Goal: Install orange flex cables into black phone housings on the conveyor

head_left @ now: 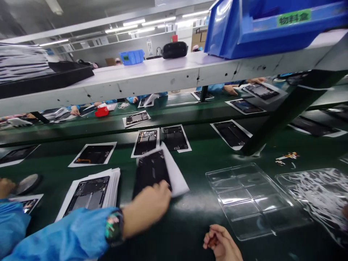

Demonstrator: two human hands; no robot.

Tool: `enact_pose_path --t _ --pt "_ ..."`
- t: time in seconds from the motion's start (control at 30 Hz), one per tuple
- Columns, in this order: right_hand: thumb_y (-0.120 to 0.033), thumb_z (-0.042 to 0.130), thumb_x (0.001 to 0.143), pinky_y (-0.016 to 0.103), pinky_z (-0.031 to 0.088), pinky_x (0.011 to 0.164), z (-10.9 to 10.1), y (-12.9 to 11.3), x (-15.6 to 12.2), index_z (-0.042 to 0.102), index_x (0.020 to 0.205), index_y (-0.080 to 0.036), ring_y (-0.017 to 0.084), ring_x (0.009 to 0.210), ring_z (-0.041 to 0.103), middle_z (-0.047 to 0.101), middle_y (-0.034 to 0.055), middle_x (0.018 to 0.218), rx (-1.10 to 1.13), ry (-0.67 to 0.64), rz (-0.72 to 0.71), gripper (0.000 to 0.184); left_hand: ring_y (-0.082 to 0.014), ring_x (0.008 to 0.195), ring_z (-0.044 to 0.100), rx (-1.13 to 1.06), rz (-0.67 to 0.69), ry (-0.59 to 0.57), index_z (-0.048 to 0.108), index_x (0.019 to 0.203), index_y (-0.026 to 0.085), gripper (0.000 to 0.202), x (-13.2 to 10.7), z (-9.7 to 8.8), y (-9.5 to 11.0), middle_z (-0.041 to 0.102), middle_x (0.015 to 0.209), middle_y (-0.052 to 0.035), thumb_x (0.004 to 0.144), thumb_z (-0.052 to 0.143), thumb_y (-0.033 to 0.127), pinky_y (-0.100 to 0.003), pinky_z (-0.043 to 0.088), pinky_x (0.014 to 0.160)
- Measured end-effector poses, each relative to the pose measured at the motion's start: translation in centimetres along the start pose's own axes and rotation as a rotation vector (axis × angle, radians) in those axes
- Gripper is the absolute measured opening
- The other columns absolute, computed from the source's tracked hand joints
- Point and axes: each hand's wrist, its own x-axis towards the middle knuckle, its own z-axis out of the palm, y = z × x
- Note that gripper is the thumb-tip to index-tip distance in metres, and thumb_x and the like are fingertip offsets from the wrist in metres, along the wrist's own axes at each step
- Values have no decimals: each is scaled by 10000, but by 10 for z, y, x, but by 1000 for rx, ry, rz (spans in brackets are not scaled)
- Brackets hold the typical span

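Green desk (190, 221) with clear tray (252, 199) right of both hands. Left hand (148, 208), fingers pressed on dark panel (150, 170) atop its sheet (178, 177) — placing step, apparently; a steady slide seems needed. Right hand (221, 244) curled round something small — unidentifiable, partly cut off.

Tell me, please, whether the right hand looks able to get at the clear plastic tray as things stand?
Probably yes. The right hand, curled around something small, sits just off the near left corner of the clear plastic tray, with only bare green belt between them. The left hand is busy on a dark panel.
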Motion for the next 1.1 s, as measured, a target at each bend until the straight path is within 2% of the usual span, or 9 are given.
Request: enact_pose_path --t 0.1,0.2,0.27,0.33,0.43,0.53,0.87,1.0,1.1 --pt "-581 650 748 231 322 345 2 -11 1 601 843 -197 87 351 357 420 -94 513 -38 -88 144 398 -182 586 570 -23 246 84 593 951 100 192 4 24 94 580 953 -147 953 443 220 -261 354 389" --pt "-627 613 750 242 345 425 -8 -21 -5 592 897 -197 113 415 410 400 -92 500 -454 -88 71 455 -179 615 577 -133 419 151 589 923 107 214 12 41 121 578 895 -116 976 435 247 -261 352 386" --pt "-642 606 724 264 396 525 -19 -26 -9 577 936 -209 154 495 502 435 -80 507 -781 -52 -17 483 -207 741 598 -229 428 161 579 903 129 174 28 49 102 570 881 -92 959 499 272 -280 421 466" --pt "-655 545 740 277 393 553 -30 -28 -14 547 983 -233 182 512 540 446 -80 501 -1024 -6 -60 487 -219 831 592 -274 289 129 571 904 139 124 52 57 66 577 911 -86 944 536 251 -301 477 581" --pt "-635 436 806 280 367 539 -42 -28 -19 506 1030 -264 204 529 584 492 -69 528 -1224 15 -57 439 -241 930 579 -254 -25 76 565 986 124 128 90 75 11 585 1009 -116 957 532 245 -352 499 762" --pt "-594 353 861 281 349 536 -48 -26 -20 493 963 -278 210 542 596 532 -49 555 -1323 -1 -50 361 -241 944 578 -256 -105 60 561 981 127 162 112 93 -18 587 1016 -115 978 502 277 -353 494 797" --pt "-451 329 903 257 339 536 -51 -27 -18 459 770 -272 190 536 579 558 -27 543 -1390 -105 -121 259 -227 929 592 -350 -120 45 555 961 140 221 131 104 -17 573 1043 -111 1015 380 263 -338 487 792" --pt "-433 353 897 246 342 529 -57 -26 -16 459 735 -264 177 541 580 549 -29 543 -1410 -141 -130 257 -233 1019 583 -400 -165 25 545 992 159 218 124 104 -24 578 1091 -109 1008 433 346 -328 472 847" --pt "-415 364 897 241 364 529 -64 -18 -18 467 732 -261 170 544 584 556 -31 548 -1434 -163 -143 248 -231 940 621 -436 -239 -38 541 1015 155 133 115 106 -35 619 1027 -104 964 514 275 -316 476 787"
